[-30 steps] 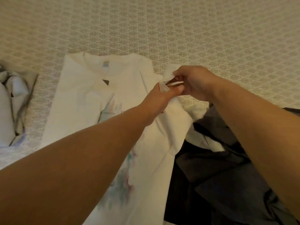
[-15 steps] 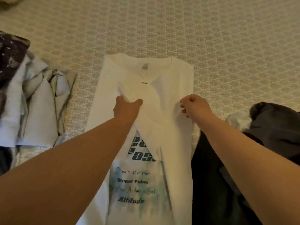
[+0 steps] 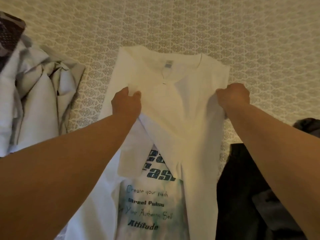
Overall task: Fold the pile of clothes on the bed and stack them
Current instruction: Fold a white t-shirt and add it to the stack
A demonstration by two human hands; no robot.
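Note:
A white T-shirt with a blue-green print and dark lettering lies face up on the patterned bedspread, collar away from me. Its right side is folded in over the chest. My left hand pinches the free end of that folded flap near the shirt's left side. My right hand grips the fabric at the fold along the shirt's right edge. The flap is stretched taut between both hands.
A heap of pale grey clothes lies at the left, with a dark patterned garment at the top left corner. Dark clothes are piled at the lower right, beside the shirt.
My hands have moved apart, the right one out to the shirt's right edge, pulling the folded flap flat and taut. The view shifted slightly toward the shirt.

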